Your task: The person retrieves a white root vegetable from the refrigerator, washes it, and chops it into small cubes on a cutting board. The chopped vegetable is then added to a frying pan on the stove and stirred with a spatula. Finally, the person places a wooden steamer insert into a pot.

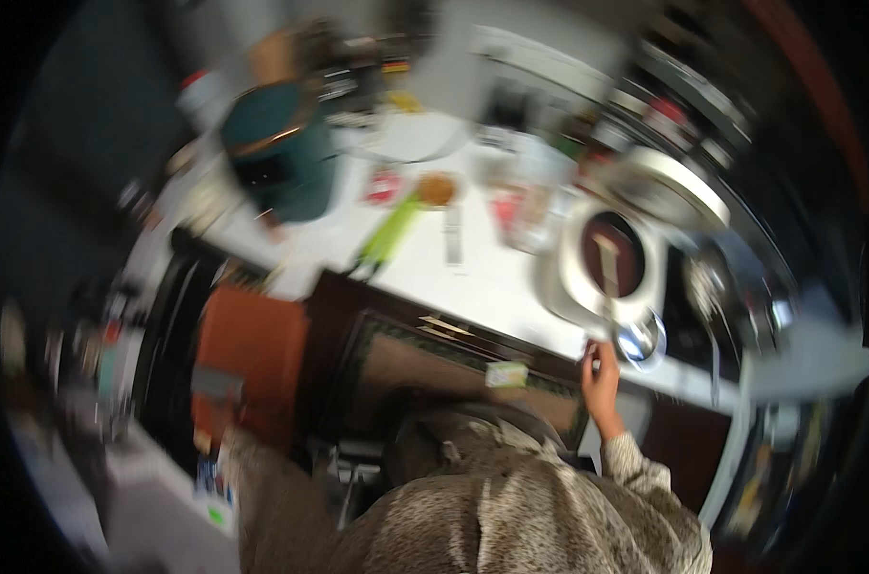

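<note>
Motion blur softens the whole view. My right hand [601, 380] is at the counter's front edge with its fingers curled, next to a white rice cooker [560, 294] whose lid [682, 179] stands up. A pale, flat spatula-like utensil [608, 269] crosses the cooker's dark inner pot and reaches down towards these fingers; whether they grip it is unclear. Beside this hand is a shiny metal bowl [639, 341]. My left hand [220, 417] is low on the left, by a grey flat object [217, 384] in front of an orange-brown panel [258, 337]. Blur hides its grip.
On the white countertop [499, 287] are a dark green appliance [291, 172] with copper-coloured trim, a bright green long item [391, 229], a round brown item [436, 189] and a plastic bag [535, 215]. A ladle-like utensil [714, 344] lies at right. Dark cabinet fronts [448, 359] face me.
</note>
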A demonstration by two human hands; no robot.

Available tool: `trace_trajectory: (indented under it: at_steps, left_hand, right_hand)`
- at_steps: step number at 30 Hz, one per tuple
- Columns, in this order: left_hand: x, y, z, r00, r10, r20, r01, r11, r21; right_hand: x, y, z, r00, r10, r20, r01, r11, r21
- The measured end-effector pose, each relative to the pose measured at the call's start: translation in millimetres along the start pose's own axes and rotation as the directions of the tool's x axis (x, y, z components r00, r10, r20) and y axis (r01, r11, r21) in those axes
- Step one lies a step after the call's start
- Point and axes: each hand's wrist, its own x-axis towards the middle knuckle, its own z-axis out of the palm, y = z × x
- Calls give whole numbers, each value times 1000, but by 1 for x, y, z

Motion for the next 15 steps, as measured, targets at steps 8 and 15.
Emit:
trace_trajectory:
  at_steps: [8,15]
  left_hand:
    - [-56,76,32,722,378,-580,-75,876,476]
    - [-194,162,92,423,525,-738,-251,851,461]
  right_hand:
    - [-43,201,-251,657,221,-721,-613,713,-340]
    - [-105,487,-386,529,645,-552,-689,706,164]
